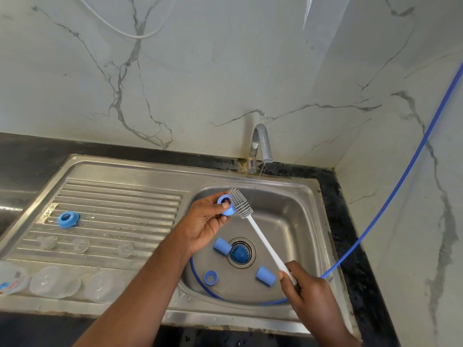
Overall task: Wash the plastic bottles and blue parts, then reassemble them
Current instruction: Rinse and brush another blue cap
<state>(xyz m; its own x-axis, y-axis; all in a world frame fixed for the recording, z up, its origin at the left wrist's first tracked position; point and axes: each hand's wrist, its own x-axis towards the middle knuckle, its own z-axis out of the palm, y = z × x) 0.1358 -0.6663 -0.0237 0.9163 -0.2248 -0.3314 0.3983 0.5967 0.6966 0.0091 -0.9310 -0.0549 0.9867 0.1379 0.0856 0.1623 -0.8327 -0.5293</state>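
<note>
Here, pinches blue ring [226, 209] between thumb and fingers of left hand [204, 226] above the sink basin [288, 221], palm turned up, forearm angled in from lower left. Grips white bottle brush [258, 234] by its handle end in curled right hand [305, 289], bristle head against the ring.

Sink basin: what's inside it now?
A blue cap, a second cap, a blue ring, a blue hose, and a blue piece on the drain strainer. The left forearm hides the near-left corner.
</note>
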